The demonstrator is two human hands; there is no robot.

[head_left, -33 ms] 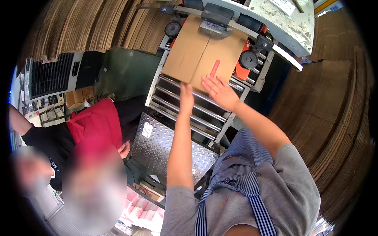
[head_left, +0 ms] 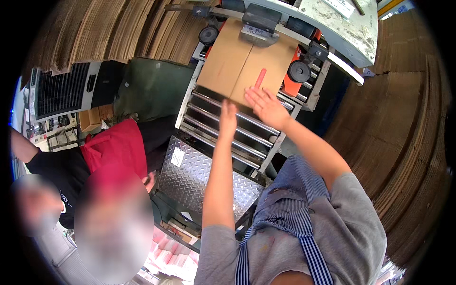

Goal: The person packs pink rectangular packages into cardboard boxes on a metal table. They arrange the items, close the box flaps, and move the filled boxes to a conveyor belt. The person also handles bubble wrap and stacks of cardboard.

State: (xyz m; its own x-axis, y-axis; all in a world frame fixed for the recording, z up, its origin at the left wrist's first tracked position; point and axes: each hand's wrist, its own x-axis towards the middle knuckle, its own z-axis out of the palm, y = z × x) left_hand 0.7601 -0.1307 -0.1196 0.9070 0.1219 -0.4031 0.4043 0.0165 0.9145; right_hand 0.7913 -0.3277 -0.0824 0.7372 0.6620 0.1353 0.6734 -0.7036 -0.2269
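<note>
A closed brown cardboard box (head_left: 223,59) lies on the metal roller conveyor (head_left: 228,128), partly under the black head of a machine (head_left: 261,28). A narrow red strip (head_left: 261,77) shows on its top; whether it is printed or lies loose, I cannot tell. My right hand (head_left: 268,108) rests on the near right part of the top, fingers stretched out. At the near edge, beside the middle seam, my left hand (head_left: 228,118) stands on its side, fingers straight and upright. Neither hand grips anything.
Black wheels (head_left: 299,71) flank the box's sides. Stacks of flat cardboard (head_left: 399,118) rise at right and far left. Left of the rollers a person in a red apron (head_left: 118,147) stands close. A diamond-plate metal cover (head_left: 190,175) lies before the conveyor.
Both my hands have shifted slightly to the right. The left hand's fingertips sit a little farther along the near edge. The box looks nearly unmoved.
</note>
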